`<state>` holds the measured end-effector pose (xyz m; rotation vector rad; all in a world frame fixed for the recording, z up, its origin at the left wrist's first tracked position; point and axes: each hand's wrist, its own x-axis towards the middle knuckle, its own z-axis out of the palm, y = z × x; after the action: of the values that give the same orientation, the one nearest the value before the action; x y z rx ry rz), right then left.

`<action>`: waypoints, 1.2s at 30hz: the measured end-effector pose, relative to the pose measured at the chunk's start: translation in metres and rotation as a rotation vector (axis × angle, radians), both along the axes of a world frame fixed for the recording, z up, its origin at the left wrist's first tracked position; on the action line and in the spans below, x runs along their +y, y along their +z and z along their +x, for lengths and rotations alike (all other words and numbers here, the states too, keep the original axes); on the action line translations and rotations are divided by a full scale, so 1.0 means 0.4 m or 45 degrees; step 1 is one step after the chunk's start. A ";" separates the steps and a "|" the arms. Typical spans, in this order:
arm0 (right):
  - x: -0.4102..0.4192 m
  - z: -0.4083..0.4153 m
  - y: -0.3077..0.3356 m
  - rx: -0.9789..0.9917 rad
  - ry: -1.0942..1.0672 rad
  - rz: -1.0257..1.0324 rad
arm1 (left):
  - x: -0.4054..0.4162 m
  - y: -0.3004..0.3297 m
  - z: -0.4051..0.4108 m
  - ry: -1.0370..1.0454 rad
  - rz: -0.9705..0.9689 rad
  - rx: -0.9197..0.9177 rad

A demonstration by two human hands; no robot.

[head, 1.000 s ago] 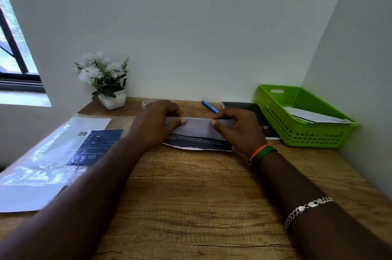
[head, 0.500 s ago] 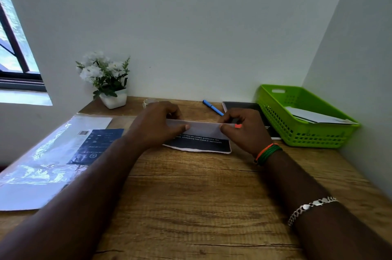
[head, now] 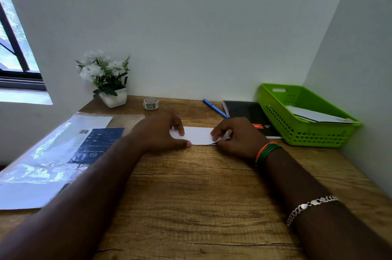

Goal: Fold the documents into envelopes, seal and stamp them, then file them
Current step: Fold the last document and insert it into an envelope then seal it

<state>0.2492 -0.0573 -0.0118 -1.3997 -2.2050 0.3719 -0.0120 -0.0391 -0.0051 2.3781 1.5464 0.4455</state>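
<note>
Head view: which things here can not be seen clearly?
- Folded document: both ends covered by the left hand and right hand.
- Papers in the green basket: partly hidden by its wall.
- Print on the blue packet: too small.

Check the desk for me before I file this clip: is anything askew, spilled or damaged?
Nothing stands out. The folded document lies flat on the desk under the left hand and right hand. Envelopes sit inside the green basket, and the pen lies loose near the notebook.
</note>
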 end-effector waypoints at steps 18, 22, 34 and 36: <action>0.029 -0.071 -0.039 -0.313 -0.072 0.055 | -0.015 -0.026 0.075 -0.087 0.104 0.136; 0.029 -0.070 -0.039 -0.285 -0.078 0.046 | -0.009 -0.027 0.072 -0.050 0.079 0.166; 0.016 -0.071 -0.026 -0.287 -0.079 0.019 | 0.023 -0.013 -0.016 0.412 0.053 0.010; 0.014 -0.074 -0.026 -0.298 -0.079 0.017 | 0.014 -0.017 -0.004 0.364 0.071 0.064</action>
<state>0.2195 -0.0516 -0.0222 -1.5694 -2.3354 0.1779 -0.0135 -0.0334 -0.0118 2.2302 1.9312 0.4965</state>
